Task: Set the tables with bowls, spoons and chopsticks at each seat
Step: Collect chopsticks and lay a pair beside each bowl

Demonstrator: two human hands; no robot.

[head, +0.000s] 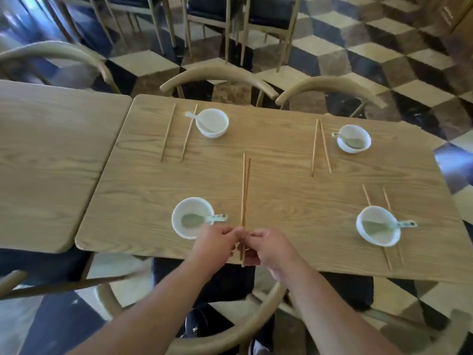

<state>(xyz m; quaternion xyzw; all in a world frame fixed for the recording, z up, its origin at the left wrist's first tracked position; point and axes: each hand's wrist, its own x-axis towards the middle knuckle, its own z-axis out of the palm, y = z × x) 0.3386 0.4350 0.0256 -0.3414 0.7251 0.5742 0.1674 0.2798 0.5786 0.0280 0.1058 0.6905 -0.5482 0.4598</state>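
The left hand [215,242] and right hand [268,248] meet, pinching the near end of the chopsticks [245,190], which point straight away across the worktop [281,201], just right of the bowl [183,207].

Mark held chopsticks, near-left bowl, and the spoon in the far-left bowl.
held chopsticks [243,190]: head view, middle of one shaft.
near-left bowl [190,204]: head view, bare inner wall.
far-left spoon [192,116]: head view, handle.

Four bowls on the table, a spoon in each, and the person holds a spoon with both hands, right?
Not quite. The head view shows the left hand and right hand pinching a pair of chopsticks, not a spoon. The four bowls, a spoon in each, are right.
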